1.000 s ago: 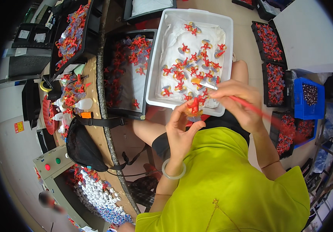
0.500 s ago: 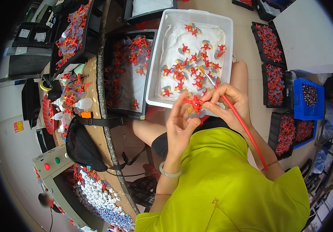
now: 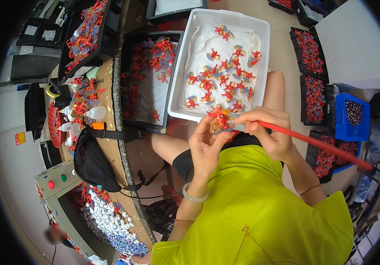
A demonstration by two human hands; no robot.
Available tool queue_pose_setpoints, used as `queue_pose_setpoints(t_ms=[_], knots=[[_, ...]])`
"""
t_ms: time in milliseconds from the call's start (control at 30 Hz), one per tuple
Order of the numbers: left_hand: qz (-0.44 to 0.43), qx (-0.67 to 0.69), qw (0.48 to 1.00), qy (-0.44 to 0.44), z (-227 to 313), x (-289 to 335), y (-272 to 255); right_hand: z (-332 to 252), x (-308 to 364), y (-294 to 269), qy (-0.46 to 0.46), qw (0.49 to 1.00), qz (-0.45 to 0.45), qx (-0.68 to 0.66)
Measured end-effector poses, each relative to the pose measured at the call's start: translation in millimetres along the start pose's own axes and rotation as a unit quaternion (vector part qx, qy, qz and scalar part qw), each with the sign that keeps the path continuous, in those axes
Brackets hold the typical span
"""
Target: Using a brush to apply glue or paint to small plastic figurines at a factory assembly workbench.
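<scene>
While left hand (image 3: 205, 148) pinches one red figurine (image 3: 219, 117), right hand (image 3: 273, 134) gripping one brush (image 3: 315, 142), one white tray (image 3: 182, 70) beyond

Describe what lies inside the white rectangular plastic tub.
Small red figures with amber and bluish translucent parts, on crumpled white lining. The lining covers the bottom of the tub.

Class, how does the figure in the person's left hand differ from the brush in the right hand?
Shape: the figure is compact; the brush is long and slender.
Colour: the figure has red and translucent parts; the brush has a plain red handle.
Hold: the left hand pinches the figure; the right hand grips the brush.
Both show red and are hand-held.
</scene>
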State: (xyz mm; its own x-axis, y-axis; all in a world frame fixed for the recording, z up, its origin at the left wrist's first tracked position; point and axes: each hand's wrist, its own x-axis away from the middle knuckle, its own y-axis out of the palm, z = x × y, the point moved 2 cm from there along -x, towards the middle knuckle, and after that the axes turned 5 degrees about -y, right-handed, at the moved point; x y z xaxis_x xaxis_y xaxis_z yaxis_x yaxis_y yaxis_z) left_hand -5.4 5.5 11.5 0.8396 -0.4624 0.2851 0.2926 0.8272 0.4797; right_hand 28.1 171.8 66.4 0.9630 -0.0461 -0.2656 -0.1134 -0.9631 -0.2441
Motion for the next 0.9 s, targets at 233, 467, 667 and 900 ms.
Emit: queue_pose_setpoints(t_ms=[233, 467, 667, 900], knots=[[0.043, -0.036, 0.998, 0.04, -1, 2, 3, -2, -9, 1, -0.052, 0.998, 0.013, 0.011], [0.064, -0.159, 0.98, 0.101, 0, 3, -1, 0, -10, -2, -0.061, 0.998, -0.012, 0.014], [0.052, -0.123, 0.987, 0.085, 7, 4, 2, -1, -11, -2, -0.109, 0.994, -0.005, 0.022], [-0.02, 0.06, 0.998, -0.01, 9, 1, 0, -7, -14, -1, -0.131, 0.988, 0.022, 0.079]])
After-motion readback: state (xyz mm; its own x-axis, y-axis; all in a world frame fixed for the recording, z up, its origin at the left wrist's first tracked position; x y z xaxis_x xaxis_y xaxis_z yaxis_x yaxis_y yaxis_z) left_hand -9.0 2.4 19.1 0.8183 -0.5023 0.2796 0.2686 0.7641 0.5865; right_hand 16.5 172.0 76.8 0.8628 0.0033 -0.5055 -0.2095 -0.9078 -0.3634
